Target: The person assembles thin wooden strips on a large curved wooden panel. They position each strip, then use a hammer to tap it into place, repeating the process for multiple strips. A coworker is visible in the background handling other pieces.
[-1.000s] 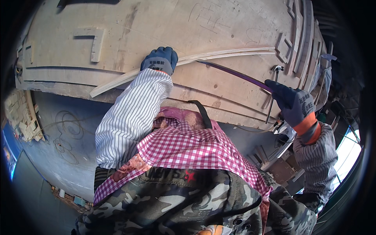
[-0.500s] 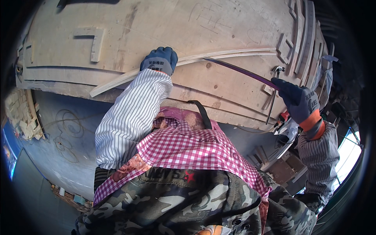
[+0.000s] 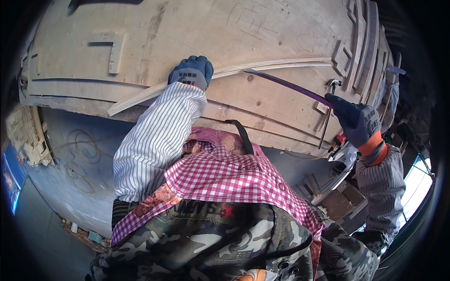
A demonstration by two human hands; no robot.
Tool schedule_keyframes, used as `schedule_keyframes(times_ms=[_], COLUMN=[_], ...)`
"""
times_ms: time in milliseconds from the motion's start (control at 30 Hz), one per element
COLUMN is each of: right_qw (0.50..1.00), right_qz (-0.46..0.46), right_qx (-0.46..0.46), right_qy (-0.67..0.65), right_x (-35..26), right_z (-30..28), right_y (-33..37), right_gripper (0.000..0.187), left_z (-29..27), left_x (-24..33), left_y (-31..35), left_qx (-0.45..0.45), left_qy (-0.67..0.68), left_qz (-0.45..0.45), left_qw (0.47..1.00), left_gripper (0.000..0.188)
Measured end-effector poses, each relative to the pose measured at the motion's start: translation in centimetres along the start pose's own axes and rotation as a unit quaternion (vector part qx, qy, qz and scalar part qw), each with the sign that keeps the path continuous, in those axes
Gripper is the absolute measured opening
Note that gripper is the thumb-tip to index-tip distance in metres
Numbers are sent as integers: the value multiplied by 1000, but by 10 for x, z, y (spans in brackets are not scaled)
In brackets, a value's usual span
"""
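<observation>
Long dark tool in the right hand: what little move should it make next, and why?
Perhaps the right hand should slide the long dark tool gently along the edge of the curved wooden strip. The tool's tip is right by that edge, though I can't tell if they touch, and the left hand is closed on the strip, seemingly steadying it.

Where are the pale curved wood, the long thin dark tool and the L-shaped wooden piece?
Pale curved wood (image 3: 229, 70), head view: near the middle of its length.
Long thin dark tool (image 3: 295, 88), head view: midway along its strip.
L-shaped wooden piece (image 3: 116, 50), head view: its longer leg.
</observation>
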State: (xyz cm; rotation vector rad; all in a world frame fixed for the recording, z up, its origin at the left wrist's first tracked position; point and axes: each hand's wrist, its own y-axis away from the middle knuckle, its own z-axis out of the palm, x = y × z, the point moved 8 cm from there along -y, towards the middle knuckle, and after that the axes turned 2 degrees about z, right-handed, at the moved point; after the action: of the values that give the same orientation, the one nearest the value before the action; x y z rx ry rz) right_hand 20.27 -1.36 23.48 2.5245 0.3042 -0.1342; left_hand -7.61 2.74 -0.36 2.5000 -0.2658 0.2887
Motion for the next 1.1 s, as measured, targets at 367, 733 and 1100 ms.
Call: schedule_keyframes(times_ms=[367, 733, 1100], right_qw=[996, 992, 982], right_qz=[51, 82, 124], right_qx=[-74, -74, 112], right_qy=[-15, -52, -88], right_x=[-10, 6, -9], right_z=[-21, -10, 81], right_y=[-20, -27, 53], right_gripper=[27, 29, 39], left_z=[3, -13, -3], left_x=[7, 19, 8], left_y=[17, 8, -2], left_qx=[-10, 53, 13], left_qy=[5, -35, -14], left_qz=[13, 135, 84], left_qw=[1000, 989, 996], left_gripper=[28, 28, 27])
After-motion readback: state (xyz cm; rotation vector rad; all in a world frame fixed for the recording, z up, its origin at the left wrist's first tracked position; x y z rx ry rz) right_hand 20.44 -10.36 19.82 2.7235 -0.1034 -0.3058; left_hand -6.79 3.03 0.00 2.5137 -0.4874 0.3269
